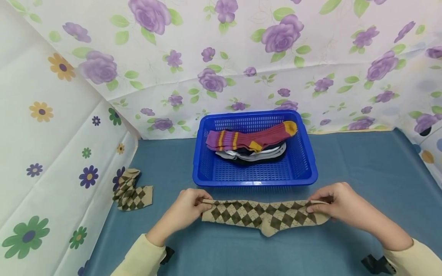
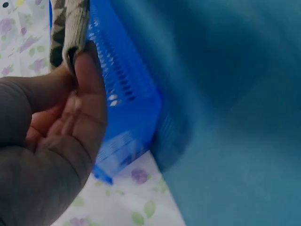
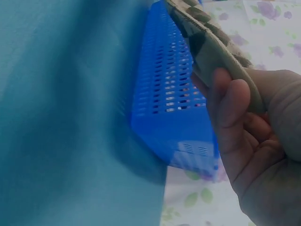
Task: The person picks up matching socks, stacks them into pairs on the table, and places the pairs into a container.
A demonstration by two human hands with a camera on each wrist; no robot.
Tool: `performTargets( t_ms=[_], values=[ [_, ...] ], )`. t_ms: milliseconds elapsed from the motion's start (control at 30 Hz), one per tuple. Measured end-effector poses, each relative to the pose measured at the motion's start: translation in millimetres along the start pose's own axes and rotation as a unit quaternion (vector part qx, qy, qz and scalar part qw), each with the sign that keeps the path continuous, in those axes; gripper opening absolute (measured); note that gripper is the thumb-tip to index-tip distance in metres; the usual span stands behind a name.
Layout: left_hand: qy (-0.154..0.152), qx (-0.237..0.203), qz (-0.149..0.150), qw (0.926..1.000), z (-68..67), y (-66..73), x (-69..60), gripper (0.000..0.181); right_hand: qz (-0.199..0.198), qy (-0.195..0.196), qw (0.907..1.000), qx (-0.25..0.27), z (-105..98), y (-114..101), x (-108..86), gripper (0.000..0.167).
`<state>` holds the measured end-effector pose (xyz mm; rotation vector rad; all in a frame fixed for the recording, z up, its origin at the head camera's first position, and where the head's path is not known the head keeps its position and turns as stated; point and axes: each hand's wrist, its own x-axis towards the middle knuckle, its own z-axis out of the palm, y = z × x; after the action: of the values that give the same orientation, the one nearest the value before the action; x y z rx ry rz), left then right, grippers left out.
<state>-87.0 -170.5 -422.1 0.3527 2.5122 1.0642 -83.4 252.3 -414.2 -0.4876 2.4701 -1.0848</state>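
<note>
A beige sock (image 1: 248, 212) with brown diamonds is stretched sideways between both hands, in front of the basket. My left hand (image 1: 188, 207) pinches its cuff end between thumb and fingers; the left wrist view shows the ribbed cuff edge (image 2: 75, 37) in that pinch. At the toe end, my right hand (image 1: 340, 205) pinches the sock, and in the right wrist view the flat toe (image 3: 221, 61) lies between thumb and fingers. A second sock of the same pattern (image 1: 134, 191) lies crumpled on the left of the table.
Behind the hands stands a blue plastic basket (image 1: 255, 183). It holds maroon and purple striped socks (image 1: 248, 138) on top of grey, white and black ones (image 1: 269, 154). Flowered sheets (image 1: 214, 80) hang behind and left of the blue-green tabletop (image 1: 359, 165).
</note>
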Motion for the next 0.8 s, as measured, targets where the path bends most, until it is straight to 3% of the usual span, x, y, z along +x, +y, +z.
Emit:
performTargets(
  t_ms=[267,533,633,800],
  values=[
    [0.024,0.027,-0.021,0.9991,24.9,-14.4,11.2,0.01,0.017,-0.012,0.9994,-0.028,22,23,14.1,0.007],
    [0.087,0.098,-0.009,0.9913,43.0,-20.8,25.1,0.011,0.029,0.022,0.9937,-0.106,34,40,21.3,0.018],
    [0.119,0.154,-0.001,0.9808,46.1,-17.6,21.5,0.009,0.028,0.05,0.9881,-0.143,33,39,18.6,0.027],
    [0.158,0.27,0.045,0.9486,51.8,-7.2,13.2,0.004,-0.016,0.126,0.9734,-0.191,33,28,12.0,0.043]
  ],
)
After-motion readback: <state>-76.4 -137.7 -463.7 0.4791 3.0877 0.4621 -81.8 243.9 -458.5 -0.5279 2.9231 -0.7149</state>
